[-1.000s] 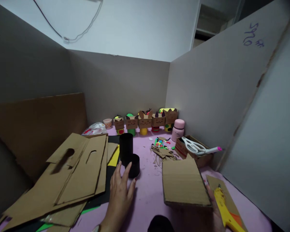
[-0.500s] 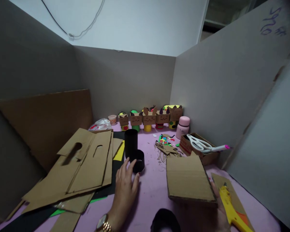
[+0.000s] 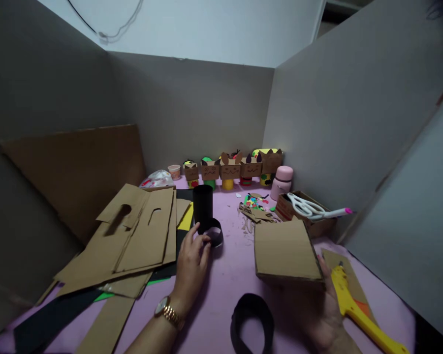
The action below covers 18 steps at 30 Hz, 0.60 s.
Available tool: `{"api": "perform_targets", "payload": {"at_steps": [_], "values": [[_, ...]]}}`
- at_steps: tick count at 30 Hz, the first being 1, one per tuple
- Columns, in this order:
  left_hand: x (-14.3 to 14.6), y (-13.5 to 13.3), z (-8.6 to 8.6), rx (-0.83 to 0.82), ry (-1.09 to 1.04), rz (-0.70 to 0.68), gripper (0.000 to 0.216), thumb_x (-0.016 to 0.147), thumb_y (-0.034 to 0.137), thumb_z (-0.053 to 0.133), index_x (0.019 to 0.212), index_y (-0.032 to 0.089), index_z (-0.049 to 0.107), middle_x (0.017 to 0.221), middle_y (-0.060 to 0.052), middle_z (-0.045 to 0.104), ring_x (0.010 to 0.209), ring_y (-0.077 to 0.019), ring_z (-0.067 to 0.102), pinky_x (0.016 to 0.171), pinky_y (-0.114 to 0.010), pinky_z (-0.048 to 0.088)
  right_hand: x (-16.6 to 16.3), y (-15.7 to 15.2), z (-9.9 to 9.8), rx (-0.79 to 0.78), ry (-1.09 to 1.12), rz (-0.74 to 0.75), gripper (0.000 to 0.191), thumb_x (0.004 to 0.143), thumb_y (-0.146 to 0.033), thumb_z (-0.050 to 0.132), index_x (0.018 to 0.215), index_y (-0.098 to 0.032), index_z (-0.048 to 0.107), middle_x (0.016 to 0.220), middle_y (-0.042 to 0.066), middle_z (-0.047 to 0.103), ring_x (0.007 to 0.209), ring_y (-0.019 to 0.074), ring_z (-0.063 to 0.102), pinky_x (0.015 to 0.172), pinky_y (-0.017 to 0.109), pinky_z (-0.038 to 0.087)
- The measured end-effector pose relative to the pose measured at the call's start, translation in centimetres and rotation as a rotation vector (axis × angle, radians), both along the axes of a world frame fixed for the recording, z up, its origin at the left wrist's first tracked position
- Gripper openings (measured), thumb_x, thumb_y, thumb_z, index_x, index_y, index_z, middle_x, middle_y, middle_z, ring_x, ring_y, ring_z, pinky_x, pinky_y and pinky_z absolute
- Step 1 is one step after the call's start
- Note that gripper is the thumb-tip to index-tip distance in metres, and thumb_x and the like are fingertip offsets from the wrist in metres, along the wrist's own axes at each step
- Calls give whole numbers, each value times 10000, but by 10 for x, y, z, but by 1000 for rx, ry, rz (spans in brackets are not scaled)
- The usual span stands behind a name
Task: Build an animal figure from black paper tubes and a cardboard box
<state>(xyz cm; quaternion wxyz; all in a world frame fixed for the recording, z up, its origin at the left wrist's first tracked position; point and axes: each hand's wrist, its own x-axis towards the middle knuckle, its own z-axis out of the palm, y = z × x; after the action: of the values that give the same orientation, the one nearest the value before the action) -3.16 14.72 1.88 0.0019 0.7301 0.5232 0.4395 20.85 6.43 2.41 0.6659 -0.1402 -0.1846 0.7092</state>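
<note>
The left hand [image 3: 192, 263] pinches the small ring [image 3: 218, 236], beside the tube [image 3: 203, 202], by its rim — likely light, crushable paper — while the right hand [image 3: 325, 310] cups the box [image 3: 286, 250], probably stiff, along its side.

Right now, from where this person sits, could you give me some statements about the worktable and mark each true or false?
1. The right hand is holding a cardboard box. True.
2. The left hand is touching the pink flask. False: its fingers are at a short black ring beside the tall black tube.
3. A watch is on the left wrist. True.
4. The yellow glue gun lies to the left of the cardboard box. False: it lies to the right.
5. A row of cardboard-headed figures stands toward the back. True.
</note>
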Motion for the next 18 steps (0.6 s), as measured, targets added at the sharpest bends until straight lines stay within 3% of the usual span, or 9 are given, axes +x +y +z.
{"api": "perform_targets", "payload": {"at_steps": [7, 11, 14, 18], "values": [[0, -3, 6, 58, 38, -20, 111, 872, 205, 477, 900, 193, 584, 1267, -134, 504, 1232, -291, 427, 1017, -523, 370, 0, 2, -4, -75, 83, -1, 423, 793, -615, 505, 964, -291, 718, 933, 10, 765, 1047, 249, 623, 998, 462, 392], [2, -5, 6, 77, 42, -22, 192, 872, 209, 488, 1048, 197, 564, 1341, -138, 451, 1295, -299, 351, 1057, -546, 306, -1, 2, -2, -97, 78, -19, 360, 777, -536, 572, 988, -278, 709, 978, 7, 756, 981, 232, 656, 972, 451, 425], [6, -13, 9, 81, 11, -17, 285, 872, 235, 503, 1152, 178, 513, 1394, -165, 382, 1336, -302, 280, 1075, -548, 264, -2, 1, 1, -123, 42, -28, 319, 700, -468, 659, 926, -252, 724, 846, 21, 774, 944, 256, 670, 936, 476, 455], [12, -35, 19, 42, -63, -55, 333, 894, 282, 473, 1215, 193, 458, 1415, -151, 360, 1321, -250, 322, 1070, -483, 306, -1, -4, 2, -108, -38, -61, 315, 568, -340, 756, 864, -237, 723, 754, 26, 767, 966, 299, 661, 912, 510, 467]]}}
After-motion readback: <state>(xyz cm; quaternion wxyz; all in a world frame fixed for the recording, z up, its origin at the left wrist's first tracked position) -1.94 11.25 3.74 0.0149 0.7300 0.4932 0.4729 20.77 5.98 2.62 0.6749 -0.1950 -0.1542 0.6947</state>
